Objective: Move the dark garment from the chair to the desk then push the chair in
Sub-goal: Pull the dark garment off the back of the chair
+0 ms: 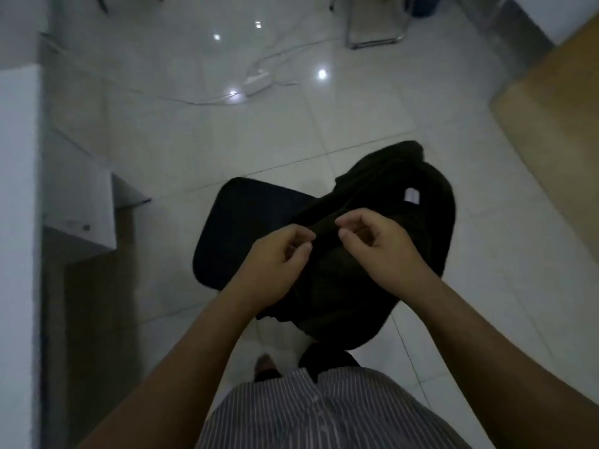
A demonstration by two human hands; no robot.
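Observation:
A dark garment with a small white label lies bunched over the right half of a dark padded chair seat in the middle of the view. My left hand pinches a fold of the garment at its near edge. My right hand pinches the same fold just to the right, thumb and forefinger closed on the cloth. The garment's lower part hangs over the seat's near edge. A light wooden desk shows at the right.
A white cabinet or desk corner stands at the left. A white power strip with cables lies on the tiled floor beyond the chair. A metal chair frame stands at the back. My striped shirt fills the bottom.

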